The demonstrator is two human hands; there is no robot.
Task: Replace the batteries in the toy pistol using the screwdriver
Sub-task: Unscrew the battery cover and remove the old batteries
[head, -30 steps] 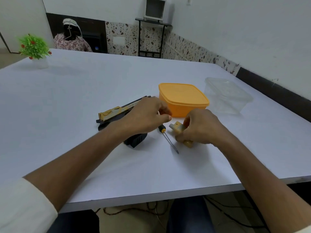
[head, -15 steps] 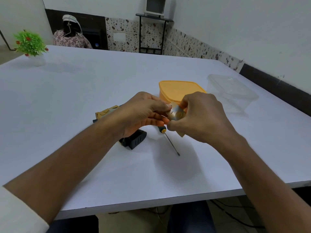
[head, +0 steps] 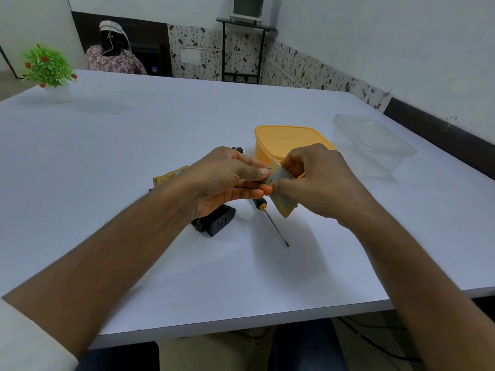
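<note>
1. No brand, label or writing can be read on any item.
2. Left hand and right hand are raised above the table and together pinch a tan cover: left thumb and fingers curl on its 9 o'clock edge, right fingers on its 3 o'clock side.
3. Much of the cover is hidden by the fingers; a small hole shows near its top corner.
4. The pistol lies on the table under the left hand; only its black grip and a tan part at 10 o'clock are visible.
5. The screwdriver lies beside the grip at 3 o'clock, tip towards 5 o'clock, handle mostly hidden by the hands.
6. An orange box sits behind the hands at 12 o'clock, lid on.
7. A clear box stands at 2 o'clock; its contents cannot be made out.
8. A plant stands at the far 10 o'clock corner; a person sits beyond the table.
</note>
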